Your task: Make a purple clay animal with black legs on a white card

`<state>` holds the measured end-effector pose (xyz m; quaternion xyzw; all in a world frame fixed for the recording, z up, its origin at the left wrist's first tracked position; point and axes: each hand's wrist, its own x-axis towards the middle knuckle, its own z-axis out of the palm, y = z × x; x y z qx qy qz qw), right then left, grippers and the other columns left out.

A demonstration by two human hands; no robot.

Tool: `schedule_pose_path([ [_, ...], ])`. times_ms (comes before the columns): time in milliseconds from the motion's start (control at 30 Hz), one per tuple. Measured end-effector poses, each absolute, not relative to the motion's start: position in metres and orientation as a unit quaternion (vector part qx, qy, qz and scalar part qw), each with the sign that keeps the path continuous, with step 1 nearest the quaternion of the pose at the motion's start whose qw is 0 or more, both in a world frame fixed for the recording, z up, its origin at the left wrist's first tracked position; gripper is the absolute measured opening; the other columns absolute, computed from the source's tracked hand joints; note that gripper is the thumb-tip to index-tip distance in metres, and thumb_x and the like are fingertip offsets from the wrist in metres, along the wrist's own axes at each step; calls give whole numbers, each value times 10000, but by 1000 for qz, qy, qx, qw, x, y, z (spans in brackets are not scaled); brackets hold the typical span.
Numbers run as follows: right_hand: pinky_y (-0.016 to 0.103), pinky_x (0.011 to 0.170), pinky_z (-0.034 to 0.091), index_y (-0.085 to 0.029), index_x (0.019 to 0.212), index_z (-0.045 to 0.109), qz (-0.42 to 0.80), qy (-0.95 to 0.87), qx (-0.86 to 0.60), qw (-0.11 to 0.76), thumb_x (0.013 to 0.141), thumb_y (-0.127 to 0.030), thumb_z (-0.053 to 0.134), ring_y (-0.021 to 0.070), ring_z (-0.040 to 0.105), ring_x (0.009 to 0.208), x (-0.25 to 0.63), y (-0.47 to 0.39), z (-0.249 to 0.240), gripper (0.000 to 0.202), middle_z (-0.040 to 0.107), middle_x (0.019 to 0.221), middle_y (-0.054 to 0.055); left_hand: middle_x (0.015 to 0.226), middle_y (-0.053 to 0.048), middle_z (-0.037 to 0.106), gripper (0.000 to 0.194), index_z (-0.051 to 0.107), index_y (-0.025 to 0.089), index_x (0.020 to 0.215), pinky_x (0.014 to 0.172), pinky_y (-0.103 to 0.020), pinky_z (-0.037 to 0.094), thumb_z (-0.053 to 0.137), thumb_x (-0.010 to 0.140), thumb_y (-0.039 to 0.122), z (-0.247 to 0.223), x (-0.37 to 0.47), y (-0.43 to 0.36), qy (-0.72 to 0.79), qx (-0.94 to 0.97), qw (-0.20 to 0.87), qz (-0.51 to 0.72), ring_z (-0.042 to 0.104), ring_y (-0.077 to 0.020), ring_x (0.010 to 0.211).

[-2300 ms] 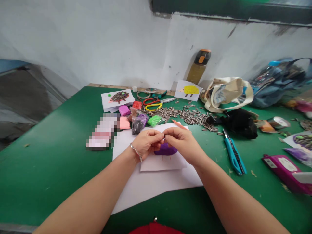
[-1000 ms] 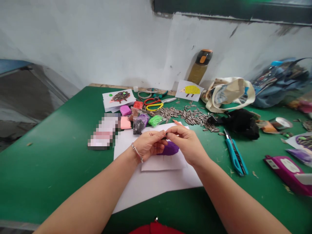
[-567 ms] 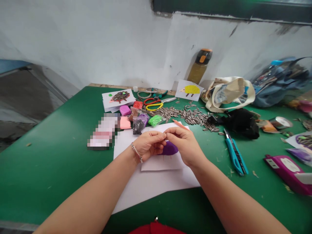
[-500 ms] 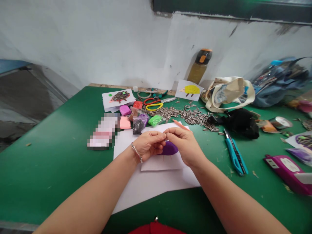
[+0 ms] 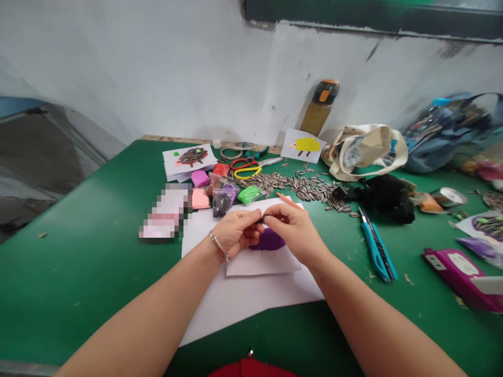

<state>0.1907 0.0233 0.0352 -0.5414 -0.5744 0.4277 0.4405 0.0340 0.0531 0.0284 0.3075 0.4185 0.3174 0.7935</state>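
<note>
Above the paper, my left hand (image 5: 239, 230) and my right hand (image 5: 296, 230) meet at the fingertips. Both pinch a small piece of black clay (image 5: 261, 220), mostly covered by the fingers. Just beneath them, a flattened purple clay shape (image 5: 268, 240) lies on a small white sheet (image 5: 255, 267) with thin reddish lines below the shape. That sheet rests on a larger white paper (image 5: 208, 309). Behind my left hand is a bag of black clay (image 5: 222, 203), among bags of purple and green clay (image 5: 249, 195). An orange pencil (image 5: 288, 200) lies behind my right hand.
Sunflower seeds (image 5: 310, 186) spread across the green table (image 5: 98, 251). A teal utility knife (image 5: 378, 248) and a magenta case (image 5: 459, 277) lie right. Scissors (image 5: 247, 170), seed-covered hedgehog picture (image 5: 192, 157), yellow hedgehog drawing (image 5: 303, 145), bottle (image 5: 317, 110) and tote bag (image 5: 365, 152) stand or lie behind; phone (image 5: 167, 212) left.
My fingertips have shifted slightly, so the dark clay between them now shows. The view has moved a little; other things stay put.
</note>
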Motion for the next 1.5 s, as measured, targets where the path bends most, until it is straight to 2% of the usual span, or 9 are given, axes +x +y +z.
schedule_pose_path([
  [167,297,714,449,-201,726,628,443,-566,-523,458,817,-269,584,124,535,681,193,25,36,122,618,719,-9,592,11,587,215,655,118,714,483,-187,420,784,701,289,31,34,53,416,324,795,299,503,-53,475],
  [300,301,681,431,-194,692,607,475,-541,-526,453,862,-310,540,103,456,578,194,25,37,216,542,602,-30,599,14,586,229,677,124,750,496,-193,423,752,739,339,31,33,53,413,322,796,303,497,-50,476],
  [600,304,677,423,-188,632,557,505,-508,-518,467,853,-315,554,90,441,542,194,25,35,255,527,558,-41,611,9,595,235,679,123,745,505,-201,422,746,745,348,29,33,54,416,323,797,295,501,-51,477],
  [900,270,603,427,-192,798,599,560,-429,-491,511,737,-288,667,106,566,593,194,24,40,132,661,748,1,597,6,595,208,680,123,752,496,-189,421,688,810,322,33,34,53,433,315,792,294,496,-50,467],
  [1033,327,714,457,-208,940,669,540,-434,-501,519,736,-276,661,123,590,648,198,27,37,215,676,750,1,611,-1,603,228,673,119,738,496,-191,424,663,832,326,33,34,54,443,302,788,303,501,-52,471],
  [1167,435,953,385,-202,808,701,478,-520,-527,473,784,-279,625,116,585,608,201,27,37,111,655,622,-23,615,1,600,223,682,122,753,503,-195,430,659,833,328,32,34,55,443,299,784,315,509,-55,484],
  [1233,440,978,376,-202,765,674,464,-546,-521,463,797,-276,620,107,576,574,201,26,38,97,644,583,-35,615,6,598,216,683,126,755,510,-197,429,676,818,333,30,33,56,440,303,782,321,511,-56,492],
  [1333,357,790,483,-196,756,630,501,-532,-502,463,795,-290,634,114,593,577,200,25,39,102,654,605,-22,623,8,604,233,676,132,749,524,-208,430,704,787,361,28,32,57,437,309,779,326,518,-62,507],
  [1500,254,569,486,-177,741,597,533,-493,-505,466,771,-354,668,106,601,535,198,24,40,193,680,673,8,634,10,615,265,669,140,751,540,-223,428,744,734,393,27,30,57,438,312,777,326,530,-75,524],
])
